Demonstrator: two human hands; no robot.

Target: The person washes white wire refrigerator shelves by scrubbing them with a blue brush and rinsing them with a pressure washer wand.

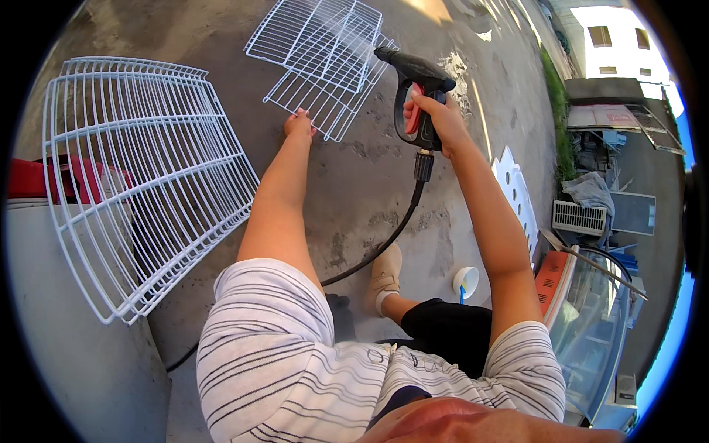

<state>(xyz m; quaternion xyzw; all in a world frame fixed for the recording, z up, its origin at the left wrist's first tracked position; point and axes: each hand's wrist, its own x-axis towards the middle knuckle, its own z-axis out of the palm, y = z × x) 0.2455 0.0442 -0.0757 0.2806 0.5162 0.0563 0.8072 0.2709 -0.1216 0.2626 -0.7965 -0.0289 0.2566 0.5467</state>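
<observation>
My right hand (443, 118) is wrapped round the grip of a black spray gun (422, 70) with a red trigger. A black hose (399, 235) runs down from the gun's handle. Faint spray leaves the nozzle toward two overlapping white wire racks ahead. My left hand (299, 124) is closed on the near edge of the lower wire rack (325, 102). The upper wire rack (310, 37) lies partly across it, at an angle. Part of my left fingers is hidden behind the hand.
A large white wire rack (148, 125) leans at the left beside a pale cabinet-like box (81, 295) and a red object (26, 179). A white bowl (466, 280) with something blue stands near my foot. At right are a perforated white panel (515, 196) and a glass-sided case (591, 317).
</observation>
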